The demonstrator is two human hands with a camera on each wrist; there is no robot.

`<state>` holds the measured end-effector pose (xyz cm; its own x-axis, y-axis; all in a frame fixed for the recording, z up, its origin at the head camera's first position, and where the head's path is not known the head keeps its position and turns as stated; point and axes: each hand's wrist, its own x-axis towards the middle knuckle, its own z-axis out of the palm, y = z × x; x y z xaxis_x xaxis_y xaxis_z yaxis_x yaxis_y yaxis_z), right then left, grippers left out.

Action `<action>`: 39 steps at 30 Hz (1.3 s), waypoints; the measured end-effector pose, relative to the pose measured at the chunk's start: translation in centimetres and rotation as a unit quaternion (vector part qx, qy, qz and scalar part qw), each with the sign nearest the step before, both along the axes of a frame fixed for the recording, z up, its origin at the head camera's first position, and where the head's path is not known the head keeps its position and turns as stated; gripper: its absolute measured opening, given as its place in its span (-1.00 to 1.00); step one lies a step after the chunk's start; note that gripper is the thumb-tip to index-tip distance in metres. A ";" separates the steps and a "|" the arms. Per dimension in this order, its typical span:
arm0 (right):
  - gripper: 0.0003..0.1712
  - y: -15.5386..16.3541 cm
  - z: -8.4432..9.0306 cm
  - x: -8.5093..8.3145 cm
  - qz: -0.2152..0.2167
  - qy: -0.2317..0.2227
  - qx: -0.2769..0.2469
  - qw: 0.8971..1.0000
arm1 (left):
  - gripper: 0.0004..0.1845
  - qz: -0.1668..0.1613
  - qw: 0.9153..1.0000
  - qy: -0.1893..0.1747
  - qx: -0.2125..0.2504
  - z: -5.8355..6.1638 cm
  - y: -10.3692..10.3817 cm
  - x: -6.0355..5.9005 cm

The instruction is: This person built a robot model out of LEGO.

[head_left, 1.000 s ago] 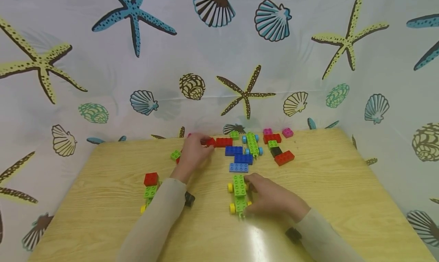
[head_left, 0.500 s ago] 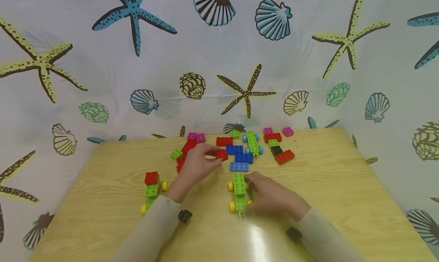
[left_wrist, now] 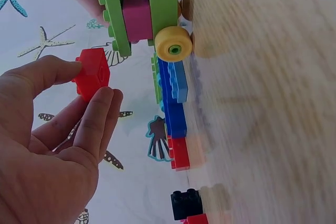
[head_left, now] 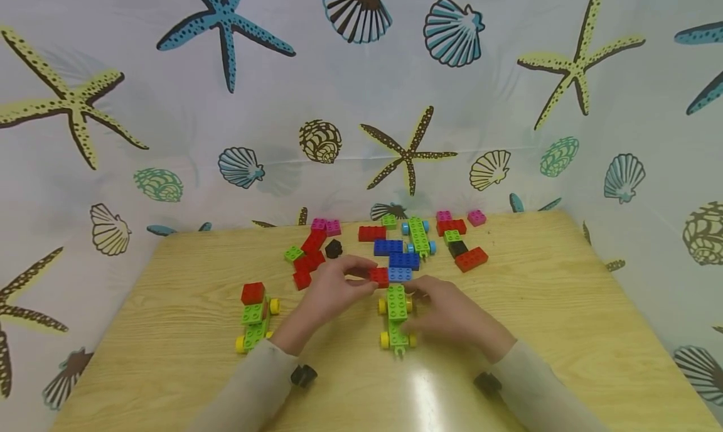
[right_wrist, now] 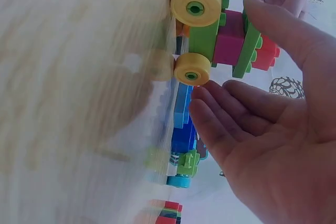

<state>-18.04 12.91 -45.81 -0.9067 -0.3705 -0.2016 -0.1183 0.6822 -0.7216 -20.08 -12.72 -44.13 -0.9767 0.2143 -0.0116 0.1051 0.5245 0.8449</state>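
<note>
The left hand (head_left: pixel 333 287) pinches a small red brick (left_wrist: pixel 92 73) between thumb and fingers (left_wrist: pixel 100 114); in the head view the brick (head_left: pixel 380 276) sits just above the front end of a green wheeled car (head_left: pixel 396 319) and right beside a light blue brick (head_left: pixel 400 274). The wrist view shows the brick clear of the car, close to its green top plate but not touching it.

The right hand (head_left: pixel 452 313) lies against the right side of the same car, its fingers (right_wrist: pixel 220 114) loosely straight and close together near the yellow wheels (right_wrist: pixel 195 9); the thumb reaches over the top plate. Whether the fingertips actually press the car, the pictures do not settle. The car (right_wrist: pixel 215 30) stands on the tabletop (head_left: pixel 536 306), a green chassis with a pink brick sandwiched under a green plate.

Beyond the hands, two dark blue bricks (head_left: pixel 395 253) lie behind the light blue one, then a red brick (head_left: pixel 371 233) and a second green chassis with blue wheels (head_left: pixel 418 236). To the left are loose red bricks (head_left: pixel 307 256), a small green brick (head_left: pixel 293 253), a black piece (head_left: pixel 333 248) and pink bricks (head_left: pixel 326 225). To the right lie a red brick (head_left: pixel 470 259) with black, green and pink pieces nearby. Well to the left stands another green car topped by a red block (head_left: pixel 254 316). No container is on the tabletop; every brick lies loose on the wood. A sea-patterned curtain (head_left: pixel 361 105) hangs behind.
</note>
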 end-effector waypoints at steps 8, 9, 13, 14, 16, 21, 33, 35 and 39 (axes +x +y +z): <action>-0.20 0.1 0.3 0.0 -0.005 0.012 -0.023 1.000 | -0.65 -0.015 1.000 -0.004 0.013 -0.2 0.6 0.2; -0.21 0.1 0.4 0.0 -0.008 0.010 -0.026 1.000 | -0.66 -0.017 1.000 -0.005 0.014 -0.3 0.7 0.2; -0.26 0.1 0.4 0.0 -0.010 0.006 -0.039 0.999 | -0.66 -0.024 1.000 -0.006 0.015 -0.6 0.9 0.2; -0.26 0.1 0.4 0.0 -0.010 0.005 -0.041 0.999 | -0.67 -0.025 1.000 -0.006 0.016 -0.6 1.0 0.2; -0.26 0.1 0.3 -0.1 -0.009 0.004 -0.044 0.999 | -0.67 -0.027 1.000 -0.006 0.014 -0.7 1.0 0.2; -0.25 0.0 0.3 -0.2 -0.010 0.002 -0.047 0.999 | -0.68 -0.033 0.999 -0.014 0.015 -0.8 1.2 0.2; -0.24 -0.2 0.3 -0.2 -0.018 0.009 -0.040 0.999 | -0.70 -0.050 0.998 -0.026 0.020 -1.0 1.6 0.1; -0.22 -0.2 0.3 -0.2 -0.019 0.009 -0.041 0.999 | -0.71 -0.051 0.998 -0.028 0.017 -1.1 1.6 0.1; -0.18 -0.3 0.2 -0.2 -0.023 0.008 -0.044 0.999 | -0.72 -0.056 0.998 -0.019 0.014 -1.3 1.6 0.2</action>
